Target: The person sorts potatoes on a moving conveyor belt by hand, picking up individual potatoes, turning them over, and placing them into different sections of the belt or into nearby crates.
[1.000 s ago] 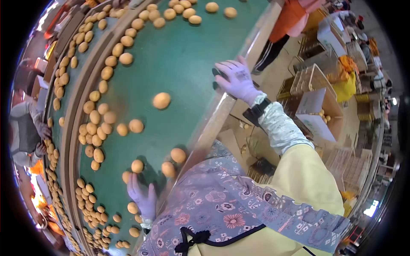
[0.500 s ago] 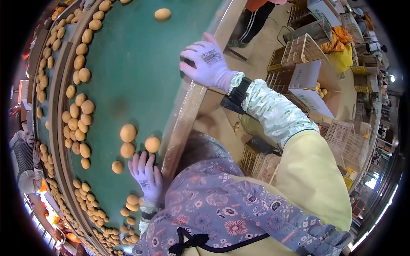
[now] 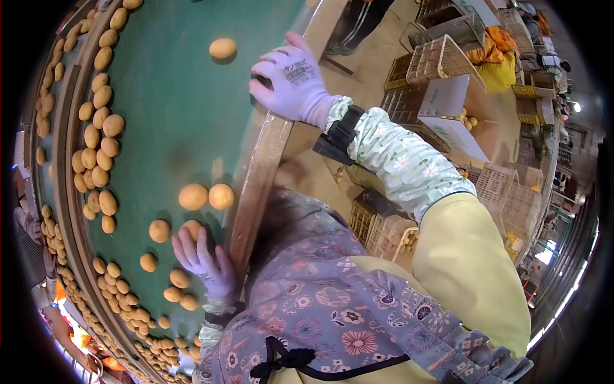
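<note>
Potatoes lie scattered over a green conveyor belt (image 3: 166, 102). My left hand (image 3: 208, 265), in a pale lilac glove, is low over the belt beside its side rail (image 3: 259, 166). Its fingers are stretched out, with the fingertips over a potato (image 3: 191, 227) that they partly hide. Two larger potatoes (image 3: 193, 196) sit side by side just beyond. My right hand (image 3: 294, 80), gloved alike, rests on the rail higher up with fingers apart and nothing visible in it. One lone potato (image 3: 222, 48) is on the belt near it.
A long band of potatoes (image 3: 102, 157) runs along the far divider (image 3: 64, 141), with a second lane beyond. Plastic crates (image 3: 441, 61) and a cardboard box (image 3: 457, 118) stand on the floor at right. Another person's leg (image 3: 361, 25) is beyond my right hand.
The view has shifted a little. Potatoes on the belt have travelled down the picture, the lone one too. My left fingertips have come over a potato; my right hand stays on the rail.
</note>
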Demonstrator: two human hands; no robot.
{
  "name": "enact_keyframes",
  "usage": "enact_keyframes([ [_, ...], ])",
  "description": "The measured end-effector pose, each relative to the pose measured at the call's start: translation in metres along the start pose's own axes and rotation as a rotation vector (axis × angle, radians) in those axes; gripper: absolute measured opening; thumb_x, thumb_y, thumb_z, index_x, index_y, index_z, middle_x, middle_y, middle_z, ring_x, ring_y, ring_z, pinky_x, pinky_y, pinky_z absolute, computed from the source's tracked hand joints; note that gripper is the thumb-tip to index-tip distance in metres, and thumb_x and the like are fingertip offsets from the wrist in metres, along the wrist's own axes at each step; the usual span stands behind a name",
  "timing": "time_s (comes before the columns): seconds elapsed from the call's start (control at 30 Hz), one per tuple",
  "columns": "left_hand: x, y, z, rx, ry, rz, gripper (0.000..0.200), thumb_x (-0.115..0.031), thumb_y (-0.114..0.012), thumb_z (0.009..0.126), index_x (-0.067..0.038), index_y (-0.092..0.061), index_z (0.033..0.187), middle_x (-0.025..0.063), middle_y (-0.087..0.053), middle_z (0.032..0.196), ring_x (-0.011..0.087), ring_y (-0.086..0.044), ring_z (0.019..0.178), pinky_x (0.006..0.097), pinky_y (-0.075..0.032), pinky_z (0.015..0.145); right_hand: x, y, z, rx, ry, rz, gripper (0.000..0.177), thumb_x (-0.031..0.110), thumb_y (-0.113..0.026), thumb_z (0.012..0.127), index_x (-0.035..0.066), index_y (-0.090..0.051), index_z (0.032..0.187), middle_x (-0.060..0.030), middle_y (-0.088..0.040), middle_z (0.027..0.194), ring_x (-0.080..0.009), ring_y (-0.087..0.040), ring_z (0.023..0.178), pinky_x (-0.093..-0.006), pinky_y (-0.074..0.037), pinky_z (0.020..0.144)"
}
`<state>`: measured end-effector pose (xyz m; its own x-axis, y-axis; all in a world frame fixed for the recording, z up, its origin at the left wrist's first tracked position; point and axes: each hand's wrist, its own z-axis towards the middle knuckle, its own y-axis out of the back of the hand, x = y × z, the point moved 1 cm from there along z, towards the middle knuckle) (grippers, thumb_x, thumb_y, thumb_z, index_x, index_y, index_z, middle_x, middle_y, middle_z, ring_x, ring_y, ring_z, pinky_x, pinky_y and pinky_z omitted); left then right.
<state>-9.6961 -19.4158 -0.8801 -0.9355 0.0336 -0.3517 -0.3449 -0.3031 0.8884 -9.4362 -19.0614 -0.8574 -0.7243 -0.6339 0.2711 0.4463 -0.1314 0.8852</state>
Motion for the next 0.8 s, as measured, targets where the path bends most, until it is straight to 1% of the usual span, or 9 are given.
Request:
enact_keyframes([
  [0.17,0.017,0.014,-0.031,0.053,0.083,-0.067,0.058,-0.009,-0.068,0.099,-0.005,-0.060,0.157,0.0257,-0.042,0.174,0.0531,-0.037,0.160,0.0634,-0.030,0.131,0.026,-0.014,-0.015,-0.072,0.046,0.027,0.030,0.040,-0.068,0.096,0.014,-0.083,0.095,-0.0082,-0.082,0.103,-0.0293,-0.074,0.112,-0.0572,-0.036,0.129],
  [0.23,0.027,0.028,-0.042,0.029,0.135,-0.096,0.062,-0.009,-0.072,0.095,-0.005,-0.063,0.156,0.0281,-0.042,0.174,0.0511,-0.039,0.160,0.0604,-0.031,0.132,0.046,-0.009,-0.016,-0.017,0.064,-0.039,0.027,0.039,-0.070,0.095,0.014,-0.080,0.096,-0.0082,-0.081,0.102,-0.0310,-0.074,0.109,-0.0586,-0.040,0.124],
  [0.3,0.037,0.034,-0.057,-0.012,0.178,-0.077,0.066,-0.015,-0.075,0.093,-0.006,-0.062,0.157,0.0293,-0.043,0.172,0.0501,-0.044,0.155,0.0599,-0.032,0.131,0.057,-0.017,-0.026,-0.152,0.181,-0.069,0.026,0.038,-0.071,0.095,0.014,-0.077,0.100,-0.0081,-0.079,0.103,-0.0329,-0.073,0.105,-0.0591,-0.041,0.121],
  [0.33,0.040,0.038,-0.066,-0.003,0.230,-0.071,0.066,-0.018,-0.075,0.093,-0.007,-0.062,0.157,0.0283,-0.045,0.171,0.0494,-0.046,0.153,0.0604,-0.033,0.130,0.069,-0.011,-0.028,-0.029,0.126,-0.049,0.030,0.039,-0.070,0.096,0.013,-0.075,0.110,-0.0087,-0.078,0.112,-0.0342,-0.072,0.108,-0.0597,-0.039,0.122],
  [0.4,0.047,0.049,-0.091,-0.029,0.290,-0.061,0.065,-0.023,-0.076,0.093,-0.007,-0.063,0.155,0.0259,-0.050,0.166,0.0477,-0.049,0.150,0.0614,-0.032,0.129,0.076,-0.022,-0.042,0.018,0.102,-0.105,0.046,0.044,-0.070,0.098,0.013,-0.073,0.131,-0.0110,-0.077,0.126,-0.0330,-0.068,0.122,-0.0577,-0.033,0.128],
  [0.53,0.079,0.091,-0.170,-0.020,0.406,0.059,0.058,-0.026,-0.075,0.092,-0.007,-0.064,0.147,0.0217,-0.057,0.156,0.0451,-0.051,0.148,0.0658,-0.031,0.130,0.110,-0.021,-0.052,0.129,0.075,-0.178,0.061,0.046,-0.075,0.098,0.014,-0.068,0.149,-0.0103,-0.076,0.140,-0.0309,-0.067,0.131,-0.0566,-0.028,0.133],
  [0.6,0.091,0.119,-0.211,-0.058,0.488,0.139,0.059,-0.027,-0.076,0.092,-0.007,-0.064,0.147,0.0209,-0.058,0.154,0.0438,-0.051,0.148,0.0658,-0.030,0.130,0.119,-0.023,-0.057,0.192,0.063,-0.209,0.068,0.048,-0.076,0.097,0.013,-0.065,0.155,-0.0115,-0.074,0.145,-0.0308,-0.064,0.136,-0.0565,-0.027,0.133],
  [0.7,0.131,0.124,-0.302,-0.223,0.795,0.271,0.061,-0.030,-0.080,0.093,-0.008,-0.065,0.148,0.0207,-0.058,0.154,0.0414,-0.050,0.149,0.0611,-0.033,0.127,0.139,-0.025,-0.063,0.281,0.025,-0.229,0.069,0.047,-0.075,0.098,0.014,-0.063,0.157,-0.0134,-0.069,0.151,-0.0321,-0.061,0.140,-0.0589,-0.026,0.133],
  [0.8,0.132,0.152,-0.335,-0.351,0.831,0.263,0.062,-0.028,-0.082,0.091,-0.007,-0.064,0.146,0.0204,-0.059,0.153,0.0423,-0.052,0.144,0.0598,-0.036,0.124,0.149,-0.036,-0.074,0.264,0.054,-0.239,0.068,0.045,-0.075,0.099,0.014,-0.063,0.158,-0.0154,-0.068,0.152,-0.0336,-0.059,0.142,-0.0591,-0.026,0.133],
])
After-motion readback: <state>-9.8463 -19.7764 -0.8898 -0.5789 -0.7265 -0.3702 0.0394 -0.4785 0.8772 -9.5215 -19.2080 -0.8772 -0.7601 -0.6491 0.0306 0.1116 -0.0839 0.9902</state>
